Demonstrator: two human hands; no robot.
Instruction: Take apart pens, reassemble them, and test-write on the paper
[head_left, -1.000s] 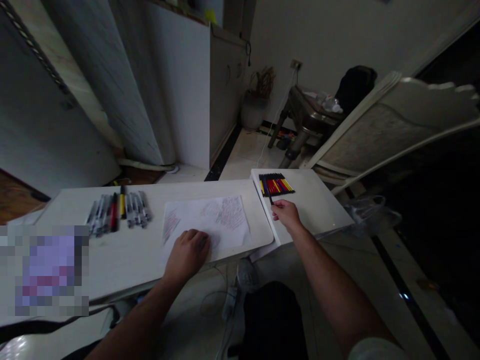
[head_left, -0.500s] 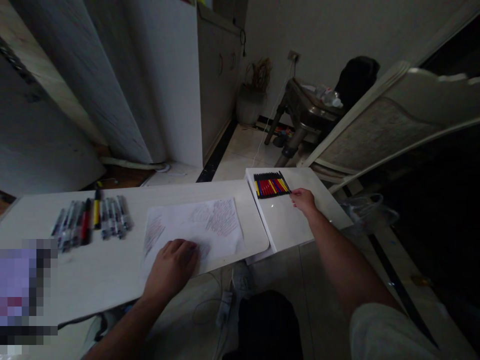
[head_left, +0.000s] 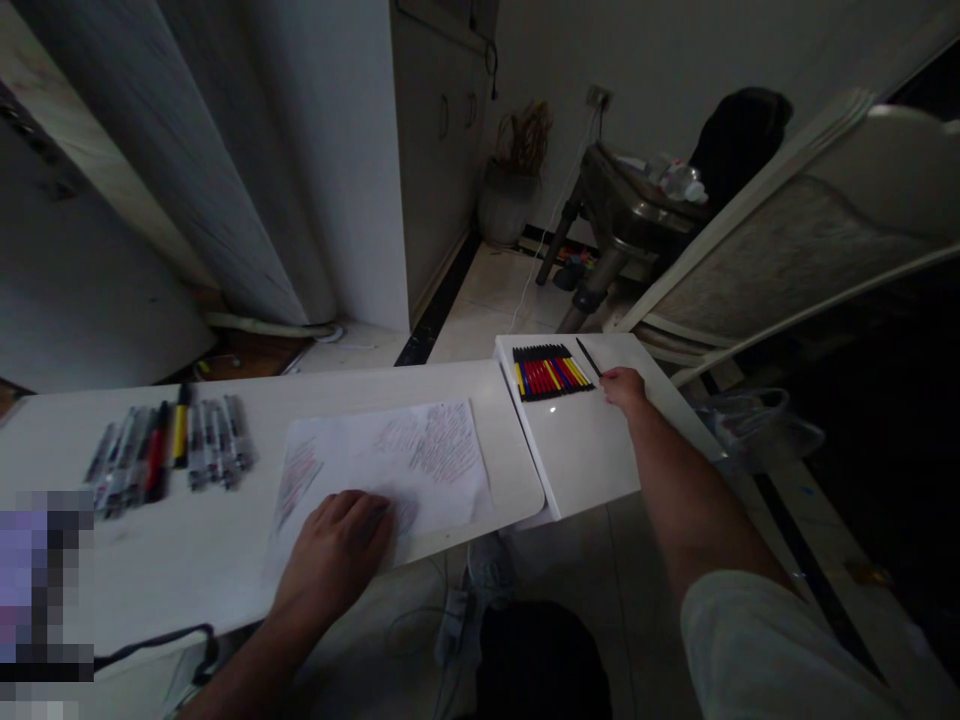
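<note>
My right hand (head_left: 624,388) pinches the lower end of a slim dark pen (head_left: 588,356) over the white box-like surface at the right. The pen slants, apart from a tidy row of pens (head_left: 553,374) with black ends and red, yellow and blue middles. My left hand (head_left: 346,535) rests palm down on a sheet of paper (head_left: 442,490) covered with rows of pen strokes. Its fingers bend toward the paper, and their tips are dim and partly hidden; no held thing shows there.
At the left of the white table (head_left: 187,550) lie several clear-barrelled pens (head_left: 214,440), a red marker (head_left: 157,455) and a yellow marker (head_left: 181,428). A pale chair (head_left: 787,240) stands beyond the right surface, with a clear plastic bag (head_left: 765,425) beside it.
My right hand has drawn the end pen away from the row, leaving a gap and a slant. My left hand stays on the paper. The whole view has shifted slightly.
</note>
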